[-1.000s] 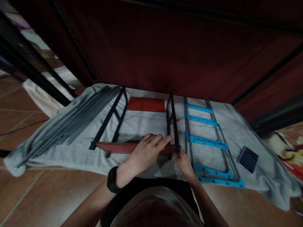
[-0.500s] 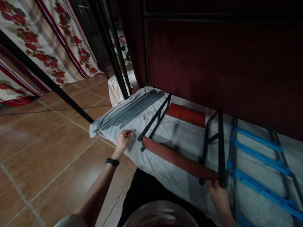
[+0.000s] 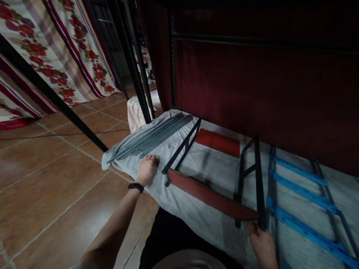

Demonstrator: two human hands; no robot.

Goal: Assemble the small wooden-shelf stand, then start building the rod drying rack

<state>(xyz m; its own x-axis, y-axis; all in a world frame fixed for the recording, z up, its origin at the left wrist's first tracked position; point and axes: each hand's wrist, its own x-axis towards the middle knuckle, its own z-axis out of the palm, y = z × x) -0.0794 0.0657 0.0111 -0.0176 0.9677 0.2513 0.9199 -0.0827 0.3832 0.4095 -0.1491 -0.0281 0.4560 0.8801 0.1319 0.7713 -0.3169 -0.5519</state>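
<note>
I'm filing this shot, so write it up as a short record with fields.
Left grip: curled, close to the gray rods; anything inside is hidden
Right grip: at the corner where the near board meets the black frame; fingers partly hidden
Far board: red, toward the dark red backdrop
Right of frame: rack with blue crosspieces
Underneath: gray blanket
Background: floral curtain

Frame (image 3: pixel 260 183) matt metal, board (image 3: pixel 210 197) smooth, cloth (image 3: pixel 217 170) fuzzy
</note>
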